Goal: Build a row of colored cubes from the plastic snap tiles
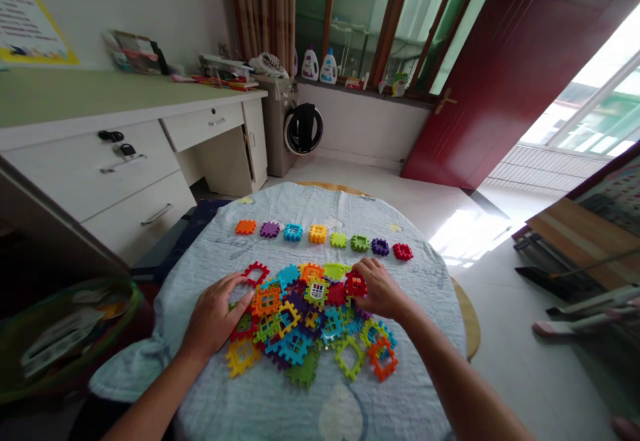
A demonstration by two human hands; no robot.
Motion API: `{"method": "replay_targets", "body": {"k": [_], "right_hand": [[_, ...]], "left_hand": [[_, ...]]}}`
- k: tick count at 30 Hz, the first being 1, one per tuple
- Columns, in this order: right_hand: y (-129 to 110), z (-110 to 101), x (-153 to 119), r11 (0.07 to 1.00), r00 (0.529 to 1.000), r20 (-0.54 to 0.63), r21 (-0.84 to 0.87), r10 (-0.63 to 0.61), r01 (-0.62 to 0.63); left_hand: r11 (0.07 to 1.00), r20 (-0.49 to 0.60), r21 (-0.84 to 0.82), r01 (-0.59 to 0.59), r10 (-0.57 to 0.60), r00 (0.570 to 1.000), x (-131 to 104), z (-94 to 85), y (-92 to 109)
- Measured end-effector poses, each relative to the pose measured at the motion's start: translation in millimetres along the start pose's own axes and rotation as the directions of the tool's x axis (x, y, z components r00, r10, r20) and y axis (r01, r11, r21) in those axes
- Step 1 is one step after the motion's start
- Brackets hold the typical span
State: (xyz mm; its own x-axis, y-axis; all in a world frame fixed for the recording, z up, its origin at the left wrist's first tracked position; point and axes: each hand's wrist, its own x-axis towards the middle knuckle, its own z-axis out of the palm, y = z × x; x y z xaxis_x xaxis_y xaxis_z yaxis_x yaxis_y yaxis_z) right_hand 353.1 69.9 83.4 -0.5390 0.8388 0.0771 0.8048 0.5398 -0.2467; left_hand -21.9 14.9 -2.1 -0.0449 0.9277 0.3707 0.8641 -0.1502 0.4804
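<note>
A heap of colourful toothed plastic building blocks lies on the round table, some solid, some framed, some with window grids. My right hand (377, 288) pinches a red window block (355, 284) at the heap's right edge. My left hand (217, 311) rests at the left side, thumb and fingers apart, beside an orange window block (267, 300) and a red hollow block (257, 272). Near the middle are a pale green window block (317, 291) and a blue window block (294, 346). Behind the heap runs a row of blocks, from an orange block (246, 227) to a red block (403, 252).
A pale blue cloth (240, 408) covers the table. At the left stand a white desk with drawers (100, 168) and a green-rimmed bin (133, 314). A washing machine (281, 124) is beyond, and a red door (475, 74) stands to the right.
</note>
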Motion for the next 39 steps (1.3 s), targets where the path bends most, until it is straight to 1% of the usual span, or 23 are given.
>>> {"method": "replay_targets", "body": {"k": [2,4,5,8,10,12,16,25,34,39], "right_hand": [[30.9,-12.6,-3.9,0.998,0.999,-0.032,-0.044,0.044,-0.046],[67.6,-25.4,-5.3,0.988,0.991,-0.061,-0.083,0.122,-0.127],[86.5,-31.2,-5.0,0.98,0.984,-0.057,-0.098,0.168,-0.173],[136.9,-43.6,-1.9,0.935,0.945,-0.035,-0.137,0.327,-0.328],[160.6,-46.6,0.7,0.905,0.914,-0.002,-0.138,0.405,-0.402],[175.6,-45.8,3.3,0.89,0.897,0.019,-0.136,0.442,-0.436],[188.2,-37.9,8.8,0.884,0.888,0.047,-0.14,0.457,-0.447],[199.1,-24.2,19.8,0.871,0.875,0.091,-0.184,0.476,-0.455],[197.8,-18.5,19.8,0.866,0.878,0.079,-0.229,0.472,-0.444],[190.5,-22.0,16.8,0.862,0.881,0.032,-0.226,0.473,-0.454]], "left_hand": [[1.0,0.0,0.007,-0.002,0.002,1.0,0.2,1.0,-1.6],[1.0,-0.008,0.01,-0.007,0.007,1.0,0.7,1.2,-1.7],[1.0,-0.01,0.01,-0.013,0.013,1.0,1.0,1.0,-1.5],[0.999,-0.006,0.017,-0.027,0.027,1.0,1.8,0.1,-1.5],[0.999,-0.001,0.022,-0.027,0.027,1.0,1.9,-0.1,-2.4],[0.999,0.001,0.025,-0.022,0.022,1.0,1.7,0.0,-3.7],[0.999,0.008,0.03,-0.024,0.023,1.0,1.5,0.0,-4.7],[0.999,-0.005,0.034,-0.024,0.024,1.0,1.0,-0.3,-3.4],[0.999,0.005,0.031,-0.021,0.021,1.0,0.5,1.1,-6.2],[1.0,0.011,0.022,-0.022,0.021,1.0,0.2,1.5,-6.5]]}}
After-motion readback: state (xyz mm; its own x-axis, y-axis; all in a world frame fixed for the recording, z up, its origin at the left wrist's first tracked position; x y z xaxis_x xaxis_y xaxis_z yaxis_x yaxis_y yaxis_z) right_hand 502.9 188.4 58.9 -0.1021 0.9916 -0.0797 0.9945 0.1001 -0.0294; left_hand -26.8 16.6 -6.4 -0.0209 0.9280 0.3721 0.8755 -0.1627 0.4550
